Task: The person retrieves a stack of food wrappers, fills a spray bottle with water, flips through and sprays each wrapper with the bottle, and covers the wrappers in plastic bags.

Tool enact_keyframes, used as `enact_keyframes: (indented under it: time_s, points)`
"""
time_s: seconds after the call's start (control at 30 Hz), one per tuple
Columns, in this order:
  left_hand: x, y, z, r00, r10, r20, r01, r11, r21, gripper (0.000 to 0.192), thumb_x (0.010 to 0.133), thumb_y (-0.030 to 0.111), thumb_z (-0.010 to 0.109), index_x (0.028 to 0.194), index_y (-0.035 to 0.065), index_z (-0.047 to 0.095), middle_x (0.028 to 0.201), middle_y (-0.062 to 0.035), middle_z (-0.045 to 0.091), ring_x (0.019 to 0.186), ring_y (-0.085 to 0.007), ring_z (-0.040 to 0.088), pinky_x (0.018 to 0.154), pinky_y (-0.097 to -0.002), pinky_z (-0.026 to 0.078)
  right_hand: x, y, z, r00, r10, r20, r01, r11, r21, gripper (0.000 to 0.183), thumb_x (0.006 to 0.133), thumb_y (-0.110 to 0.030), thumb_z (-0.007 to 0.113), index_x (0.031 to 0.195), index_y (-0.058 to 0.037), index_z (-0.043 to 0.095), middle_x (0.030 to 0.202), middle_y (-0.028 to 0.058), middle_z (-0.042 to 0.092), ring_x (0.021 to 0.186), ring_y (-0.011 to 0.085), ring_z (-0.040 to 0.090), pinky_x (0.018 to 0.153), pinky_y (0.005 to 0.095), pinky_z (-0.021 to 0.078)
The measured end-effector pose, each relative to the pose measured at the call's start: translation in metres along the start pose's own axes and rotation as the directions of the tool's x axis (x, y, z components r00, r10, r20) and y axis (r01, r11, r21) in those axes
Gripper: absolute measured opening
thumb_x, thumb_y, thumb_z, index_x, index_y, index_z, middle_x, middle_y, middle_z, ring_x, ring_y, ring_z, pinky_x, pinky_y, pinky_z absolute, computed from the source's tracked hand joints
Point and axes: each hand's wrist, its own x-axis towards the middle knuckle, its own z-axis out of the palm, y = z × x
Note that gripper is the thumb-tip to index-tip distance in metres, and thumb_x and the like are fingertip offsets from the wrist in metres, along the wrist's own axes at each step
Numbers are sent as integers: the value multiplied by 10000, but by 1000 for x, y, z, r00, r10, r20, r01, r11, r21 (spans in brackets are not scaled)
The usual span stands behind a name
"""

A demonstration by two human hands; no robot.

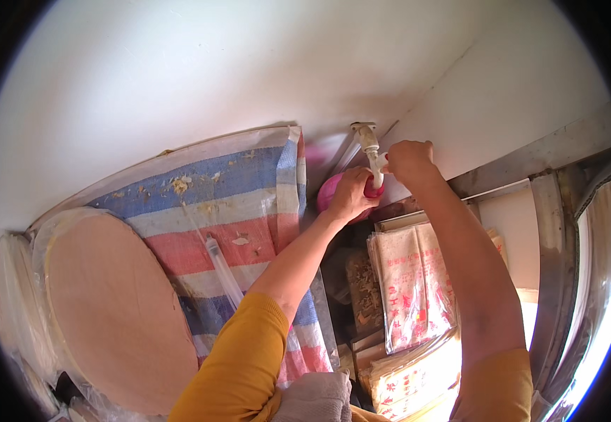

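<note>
A pale plastic tap [373, 158] is mounted low on the white wall, its spout pointing down. My left hand [352, 195] is shut around the neck of a pink plastic bottle or jug [332, 195], whose red-rimmed mouth is at the end of the spout. At the tap's side, my right hand [411, 158] has its fingers curled by the tap handle [383, 160]. The fingertips are partly hidden, so how firmly they grip it cannot be told. What is inside the pink container does not show.
A striped woven plastic sheet [216, 211] bears scraps and a clear plastic tube [225, 271]. Large round boards [115, 311], some wrapped in plastic, stand at the left. Printed packets in clear plastic [411, 285] are stacked below my right arm. A metal frame [553, 253] runs along the right.
</note>
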Motion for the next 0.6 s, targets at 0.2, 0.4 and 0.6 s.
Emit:
enact_keyframes:
  time_s: [0.2,0.4,0.6]
  points:
    - [0,-1,1,999,-20,30,20,1000,0,419,605,174,745,948,33,550,952,-138,578,929,-321,546,837,-388,435,3,0,7,999,-20,-36,19,999,-28,289,761,-401,646,897,-148,675,903,54,659,881,219,629,755,392,442]
    - [-1,0,1,1000,-8,10,8,1000,4,417,606,178,746,943,29,551,955,-144,579,928,-324,548,838,-391,436,4,-1,7,999,-22,-37,21,999,-31,284,760,-392,652,899,-145,674,911,57,657,887,224,627,759,396,443]
    - [0,-1,1,1000,-15,26,14,1000,7,425,607,189,750,948,23,558,958,-142,584,934,-324,549,847,-391,436,7,0,11,999,-6,-47,6,1000,-12,301,754,-394,661,917,-141,674,913,62,656,897,225,624,761,390,451]
